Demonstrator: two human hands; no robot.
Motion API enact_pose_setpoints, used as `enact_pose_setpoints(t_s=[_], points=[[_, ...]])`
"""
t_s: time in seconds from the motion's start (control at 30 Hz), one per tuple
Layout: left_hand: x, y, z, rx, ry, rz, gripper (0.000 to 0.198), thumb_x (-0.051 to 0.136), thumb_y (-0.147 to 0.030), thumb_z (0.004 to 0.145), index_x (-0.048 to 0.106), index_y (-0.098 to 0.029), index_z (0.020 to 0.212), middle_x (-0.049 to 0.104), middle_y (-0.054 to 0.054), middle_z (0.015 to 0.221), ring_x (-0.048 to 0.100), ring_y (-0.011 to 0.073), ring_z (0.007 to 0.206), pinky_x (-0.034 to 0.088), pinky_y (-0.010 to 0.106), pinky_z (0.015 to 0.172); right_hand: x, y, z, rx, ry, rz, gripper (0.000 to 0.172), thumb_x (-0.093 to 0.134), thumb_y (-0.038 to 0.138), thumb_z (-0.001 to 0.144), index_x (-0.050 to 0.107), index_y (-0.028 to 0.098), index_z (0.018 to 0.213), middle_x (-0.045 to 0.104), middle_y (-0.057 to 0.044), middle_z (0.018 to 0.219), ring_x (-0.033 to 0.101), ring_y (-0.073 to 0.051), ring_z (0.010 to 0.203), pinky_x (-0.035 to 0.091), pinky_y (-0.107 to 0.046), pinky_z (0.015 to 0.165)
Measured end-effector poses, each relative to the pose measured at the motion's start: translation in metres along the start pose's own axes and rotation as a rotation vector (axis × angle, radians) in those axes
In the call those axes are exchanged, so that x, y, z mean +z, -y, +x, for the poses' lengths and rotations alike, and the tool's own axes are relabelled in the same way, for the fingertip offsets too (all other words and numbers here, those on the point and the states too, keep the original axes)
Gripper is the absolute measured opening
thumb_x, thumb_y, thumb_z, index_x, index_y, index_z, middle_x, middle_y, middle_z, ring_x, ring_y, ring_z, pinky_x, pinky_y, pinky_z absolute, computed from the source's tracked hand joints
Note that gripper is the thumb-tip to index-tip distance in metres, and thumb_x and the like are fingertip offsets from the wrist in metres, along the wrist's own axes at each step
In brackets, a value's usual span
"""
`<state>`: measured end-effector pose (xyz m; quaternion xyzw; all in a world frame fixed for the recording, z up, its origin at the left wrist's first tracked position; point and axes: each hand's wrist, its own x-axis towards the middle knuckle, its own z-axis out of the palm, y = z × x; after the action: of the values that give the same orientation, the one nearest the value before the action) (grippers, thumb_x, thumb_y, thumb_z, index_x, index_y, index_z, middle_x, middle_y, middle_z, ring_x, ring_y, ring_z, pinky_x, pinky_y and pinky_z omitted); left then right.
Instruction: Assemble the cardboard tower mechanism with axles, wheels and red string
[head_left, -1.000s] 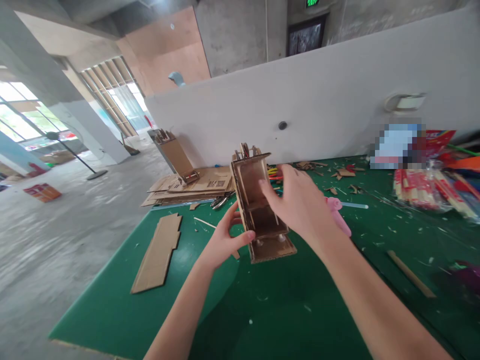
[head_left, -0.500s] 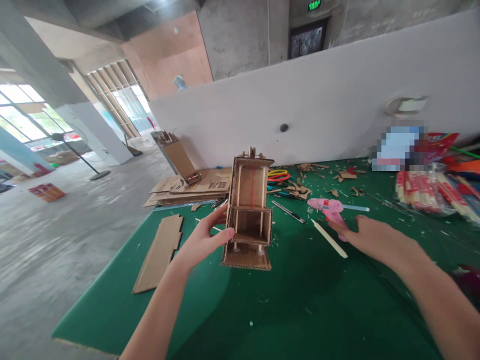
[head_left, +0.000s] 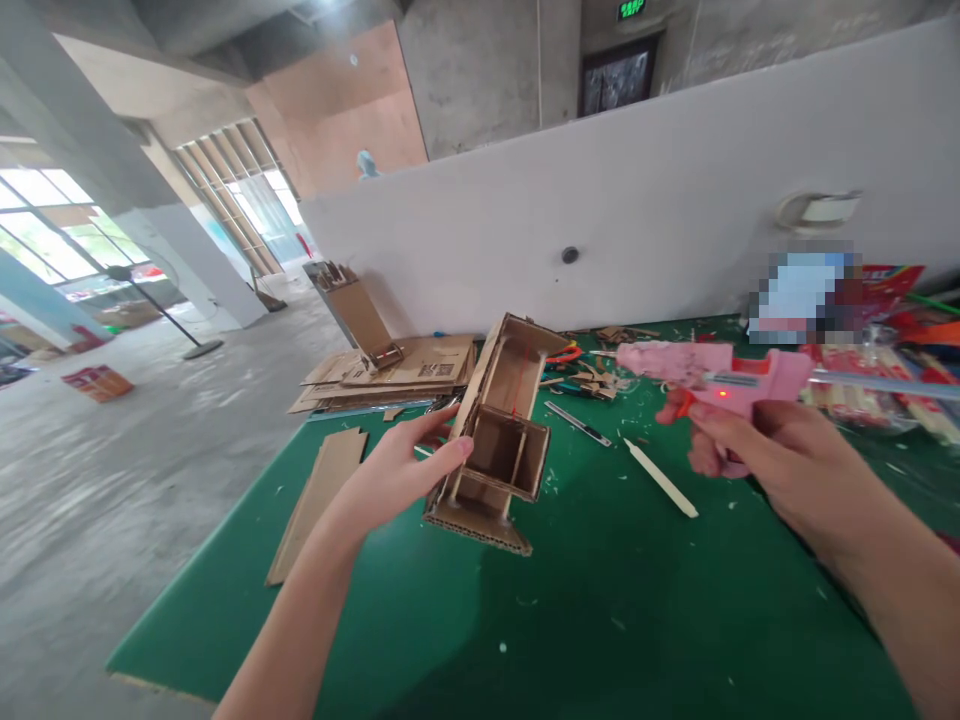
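Note:
My left hand (head_left: 409, 465) grips the left side of a cardboard model (head_left: 499, 450), a tall frame with an open box partway up it. Its thumb rests on the near edge, and the other fingers go behind, partly hidden. The model leans to the right at the top, with a red string running down inside. My right hand (head_left: 757, 440) is wrapped around a pink hot glue gun (head_left: 720, 370), raised above the table. The gun's nozzle points left toward the model, apart from it. A clear glue stick (head_left: 885, 384) sticks out of its back, and a small red light glows on its side.
On the green table (head_left: 600, 620) lie a utility knife (head_left: 577, 423), a pale wooden stick (head_left: 660, 478) and a cut cardboard piece (head_left: 315, 505). Behind are stacked cardboard sheets (head_left: 420, 362), scraps (head_left: 592, 382) and orange-handled scissors (head_left: 564, 354). Bagged sticks (head_left: 840, 365) lie at the right, before a white partition (head_left: 660, 220).
My right hand has lifted the glue gun off the table and brought it closer, nozzle pointing left. My left hand has tilted the cardboard model, its top leaning to the right.

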<state>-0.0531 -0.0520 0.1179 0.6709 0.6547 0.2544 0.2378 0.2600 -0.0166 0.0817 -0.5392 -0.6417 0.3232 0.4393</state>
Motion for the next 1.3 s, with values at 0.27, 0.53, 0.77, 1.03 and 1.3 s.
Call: enact_pose_setpoints(t_s=[0.27,0.53,0.77,1.03,1.3], points=[[-0.024,-0.021,0.005,0.023,0.213,0.177,0.054,0.044,-0.059,0.080,0.056,-0.028,0.122,0.065,0.002,0.113,0.060,0.0273,0.099,0.048,0.031,0.076,0.011,0.045,-0.002,-0.045,0.109,-0.291,0.047,0.044,0.058,0.082,0.046,0.021,0.054,0.057,0.000,0.053,0.045,-0.009,0.039,0.035,-0.025,0.041],[-0.023,-0.020,0.009,0.049,0.182,0.109,0.040,0.059,-0.054,0.071,0.069,-0.029,0.100,0.070,0.003,0.099,0.060,0.0307,0.096,0.044,0.033,0.080,0.018,0.045,0.006,-0.135,0.131,-0.395,0.041,0.040,0.052,0.085,0.037,0.022,0.058,0.045,0.004,0.043,0.040,-0.009,0.036,0.029,-0.026,0.037],[-0.021,-0.029,0.009,0.031,0.228,0.151,0.039,0.057,-0.056,0.071,0.070,-0.026,0.093,0.070,0.004,0.096,0.061,0.0304,0.094,0.044,0.035,0.082,0.023,0.042,0.012,-0.105,0.192,-0.488,0.040,0.040,0.052,0.085,0.034,0.022,0.059,0.041,0.004,0.046,0.038,-0.009,0.040,0.026,-0.026,0.040],[-0.020,-0.026,0.010,0.080,0.233,0.070,0.037,0.058,-0.054,0.072,0.070,-0.025,0.092,0.071,0.002,0.089,0.061,0.0283,0.090,0.045,0.032,0.080,0.024,0.043,0.013,-0.188,0.164,-0.537,0.035,0.040,0.047,0.085,0.039,0.022,0.061,0.040,0.004,0.047,0.033,-0.009,0.039,0.023,-0.026,0.040],[-0.019,-0.028,0.008,0.050,0.252,0.066,0.033,0.057,-0.053,0.074,0.071,-0.028,0.090,0.070,0.001,0.095,0.061,0.0280,0.089,0.046,0.030,0.072,0.027,0.044,0.013,-0.271,0.140,-0.555,0.027,0.040,0.043,0.086,0.053,0.021,0.078,0.051,0.001,0.053,0.044,-0.013,0.044,0.030,-0.027,0.043]])
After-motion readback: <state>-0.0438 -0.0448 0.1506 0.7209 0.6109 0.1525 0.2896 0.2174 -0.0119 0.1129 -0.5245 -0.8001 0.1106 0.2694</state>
